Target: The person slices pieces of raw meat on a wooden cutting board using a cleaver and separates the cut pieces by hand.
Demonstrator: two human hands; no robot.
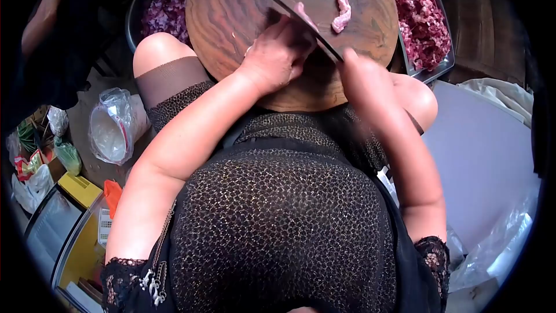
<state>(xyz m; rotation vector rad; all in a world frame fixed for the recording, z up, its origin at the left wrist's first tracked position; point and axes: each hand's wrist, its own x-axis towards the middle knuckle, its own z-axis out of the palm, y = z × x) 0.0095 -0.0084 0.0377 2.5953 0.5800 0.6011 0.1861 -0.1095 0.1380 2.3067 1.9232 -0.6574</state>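
A round wooden chopping board (226, 17) lies in front of me, above my knees. My right hand (359, 69) is closed around the handle of a knife (315, 33), whose dark blade slants up and left across the board. Close against the blade's left side, my left hand (278, 55) has its fingers curled on a piece of meat, largely hidden by hand and blade. A pink bit of meat (304, 14) shows at the blade. Three more strips of meat (342, 14) lie farther up the board.
Metal trays of chopped meat flank the board, one pile at left (168, 8) and another at right (420, 20). A plastic-lined white bucket (113, 130) stands at left. A pale grey surface (475, 150) and clear plastic (498, 249) are at right.
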